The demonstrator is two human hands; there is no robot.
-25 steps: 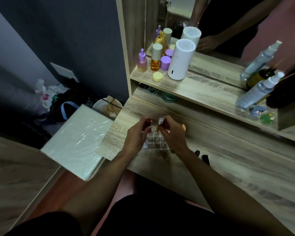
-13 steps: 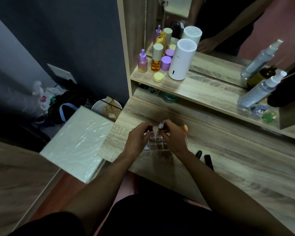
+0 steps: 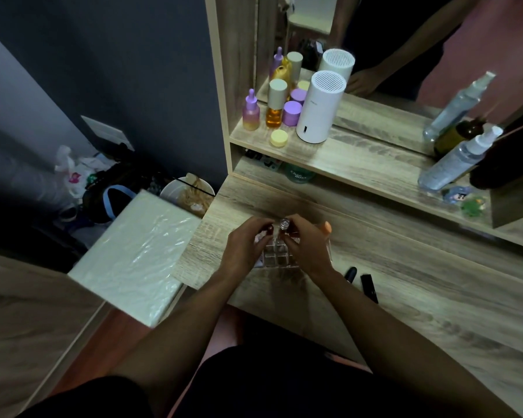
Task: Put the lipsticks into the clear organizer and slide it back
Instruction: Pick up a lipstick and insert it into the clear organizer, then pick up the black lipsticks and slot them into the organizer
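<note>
The clear organizer (image 3: 277,258), a grid of small square cells, stands on the wooden desk between my hands. My left hand (image 3: 245,248) pinches a dark red lipstick (image 3: 270,228) over the organizer's back cells. My right hand (image 3: 307,244) holds a lipstick with a clear silvery cap (image 3: 283,223) upright over the grid. An orange-tipped lipstick (image 3: 326,227) stands just behind my right hand. Two black lipsticks (image 3: 350,273) (image 3: 369,287) lie on the desk to the right of my right wrist.
A shelf above the desk carries a white cylinder device (image 3: 319,108), purple and amber bottles (image 3: 274,111), a yellow jar (image 3: 279,138) and spray bottles (image 3: 456,162). A mirror stands behind. A plastic-wrapped white box (image 3: 135,254) juts at the desk's left edge (image 3: 194,242).
Both hands stay over the organizer. The lipsticks have sunk slightly toward the cells, and the view has shifted a little.
</note>
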